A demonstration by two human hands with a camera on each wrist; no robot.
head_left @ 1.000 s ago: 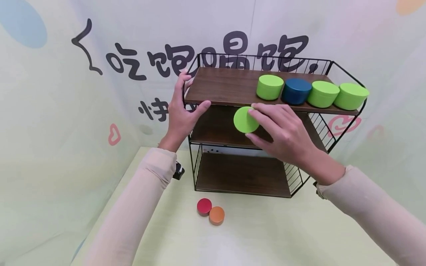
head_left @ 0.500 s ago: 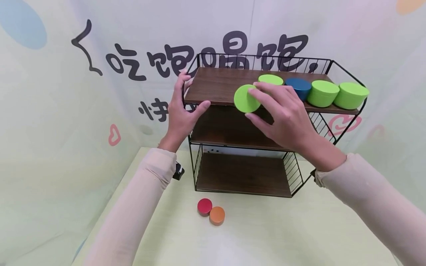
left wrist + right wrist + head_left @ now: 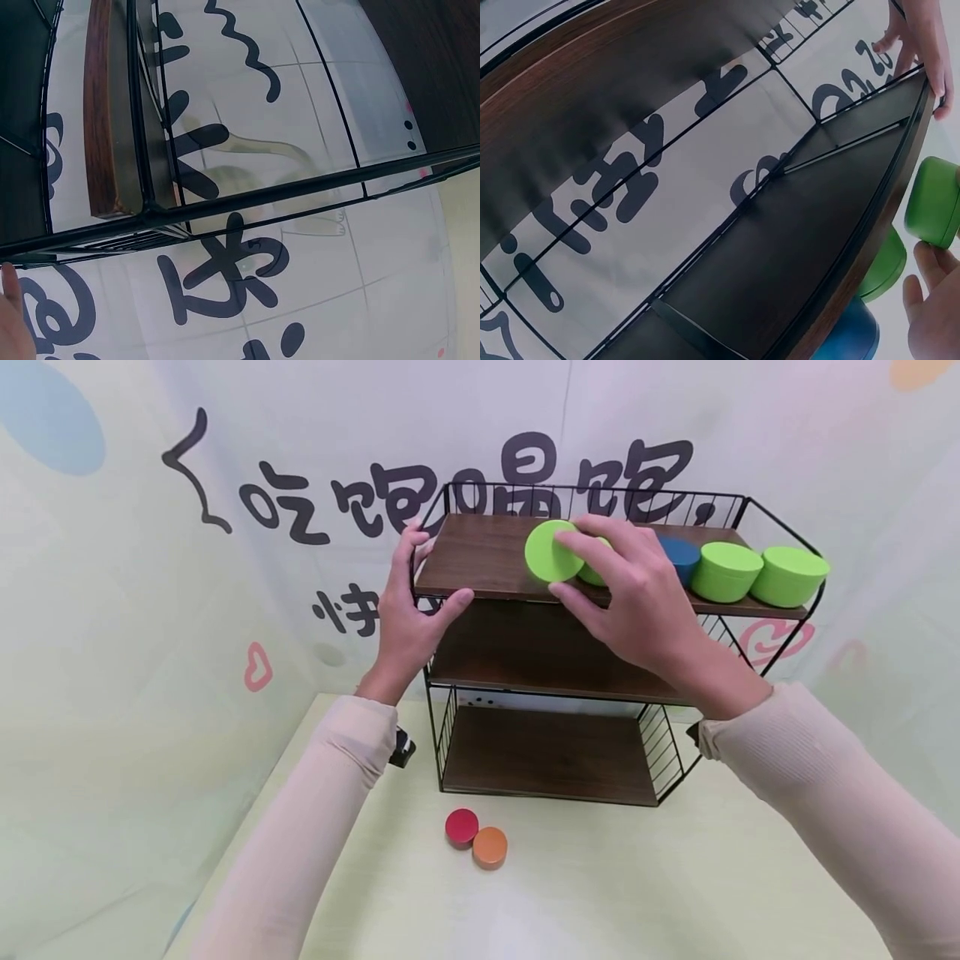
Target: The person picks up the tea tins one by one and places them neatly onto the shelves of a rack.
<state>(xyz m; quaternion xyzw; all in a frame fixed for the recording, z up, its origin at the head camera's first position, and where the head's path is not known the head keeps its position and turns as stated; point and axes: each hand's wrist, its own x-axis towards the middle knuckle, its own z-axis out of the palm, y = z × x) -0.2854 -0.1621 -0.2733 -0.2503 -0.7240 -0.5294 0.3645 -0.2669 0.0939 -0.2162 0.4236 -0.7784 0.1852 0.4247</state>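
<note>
In the head view, my right hand (image 3: 637,589) pinches a lime-green round tin (image 3: 552,552) by its edge, its flat face turned toward me. The tin is in front of the top board of a three-tier shelf rack (image 3: 487,556). Behind my fingers stands another green tin (image 3: 592,574), partly covered. A blue tin (image 3: 681,560) and two more green tins (image 3: 726,572) continue the row rightward. My left hand (image 3: 408,618) holds the rack's upper left corner, thumb at the board's front edge. The right wrist view shows the held tin (image 3: 932,201) beyond the board edge.
On the table (image 3: 600,877) in front of the rack lie a red round tin (image 3: 462,828) and an orange one (image 3: 491,847), touching. Black wire rails edge the rack's sides and back. A printed cloth (image 3: 187,610) hangs behind.
My right hand has raised the green tin from in front of the middle tier to the level of the top board. My left hand has stayed on the rack's corner.
</note>
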